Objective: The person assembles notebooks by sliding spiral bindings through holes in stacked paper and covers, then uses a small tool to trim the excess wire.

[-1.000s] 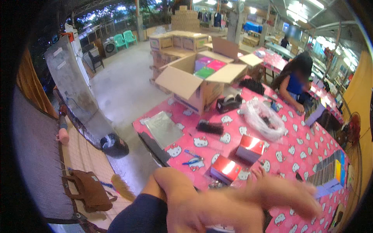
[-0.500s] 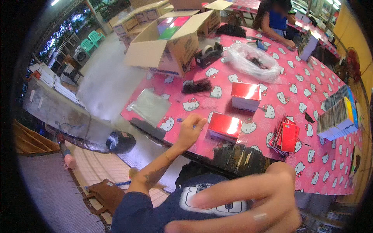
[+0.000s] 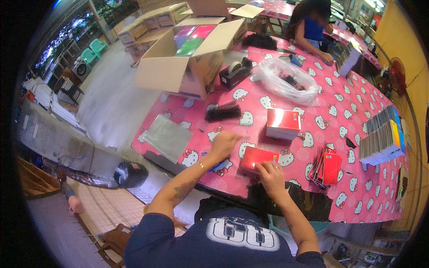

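A low stack of red-covered notebooks (image 3: 258, 157) lies at the table's near side. My right hand (image 3: 271, 175) has its fingers bent over the near right corner of that stack, closed on its edge. To the left, my left hand (image 3: 225, 144) hovers just above the tabletop, its fingers slightly blurred. Close to its fingertips lies a thin loose spiral binding coil (image 3: 245, 137). Behind this, a bunch of black spiral coils (image 3: 223, 111) rests on the cloth. A taller stack of red notebooks (image 3: 283, 123) stands farther back.
Loose red notebooks (image 3: 329, 169) lie right, near bound notebooks (image 3: 381, 142). A clear plastic sheet stack (image 3: 167, 136) sits left. Behind stand a tape dispenser (image 3: 236, 72), a plastic bag (image 3: 288, 85) and an open carton (image 3: 199, 73). Another person (image 3: 313, 33) sits across the table.
My right hand has come down from close in front of the camera onto the red notebook stack. My left hand has moved slightly farther over the table, toward the loose coil.
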### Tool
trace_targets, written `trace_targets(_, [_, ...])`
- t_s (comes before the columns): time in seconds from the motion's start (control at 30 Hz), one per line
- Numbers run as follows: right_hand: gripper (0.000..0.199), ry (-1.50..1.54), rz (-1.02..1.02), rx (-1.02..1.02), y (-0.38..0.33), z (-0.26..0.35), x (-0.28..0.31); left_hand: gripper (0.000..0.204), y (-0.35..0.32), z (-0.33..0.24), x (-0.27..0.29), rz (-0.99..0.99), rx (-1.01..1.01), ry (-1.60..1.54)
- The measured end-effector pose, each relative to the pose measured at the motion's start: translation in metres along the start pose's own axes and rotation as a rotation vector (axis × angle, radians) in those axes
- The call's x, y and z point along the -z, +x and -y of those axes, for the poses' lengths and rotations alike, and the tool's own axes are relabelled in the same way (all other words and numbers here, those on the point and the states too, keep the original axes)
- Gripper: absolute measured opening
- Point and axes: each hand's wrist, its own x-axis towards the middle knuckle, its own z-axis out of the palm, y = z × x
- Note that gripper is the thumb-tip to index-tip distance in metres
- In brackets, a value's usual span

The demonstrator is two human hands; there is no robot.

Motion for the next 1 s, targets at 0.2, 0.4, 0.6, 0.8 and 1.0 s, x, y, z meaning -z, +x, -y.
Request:
trace_targets(0.2, [0.028, -0.037, -0.136, 0.016, 0.012, -0.001, 0.025, 0.030, -0.002, 0.051, -0.056, 0.128, -0.016, 0.126])
trace_targets(0.4, [0.024, -0.018, -0.162, -0.070, 0.041, -0.012, 0.035, 0.030, 0.013, -0.031, 0.026, -0.145, 0.268, -0.284])
trace_targets(0.6, [0.029, 0.142, -0.184, -0.082, 0.040, -0.012, 0.019, 0.049, -0.035, -0.081, 0.016, -0.113, 0.123, -0.217])
trace_targets(0.8, [0.045, 0.823, -0.398, -0.376, 0.030, -0.013, 0.015, 0.042, -0.040, -0.089, 0.005, -0.064, 0.054, -0.379])
trace_targets(1.0, [0.044, 1.334, 0.001, -0.528, 0.013, -0.039, 0.000, 0.045, -0.040, -0.087, -0.003, -0.068, 0.104, -0.356])
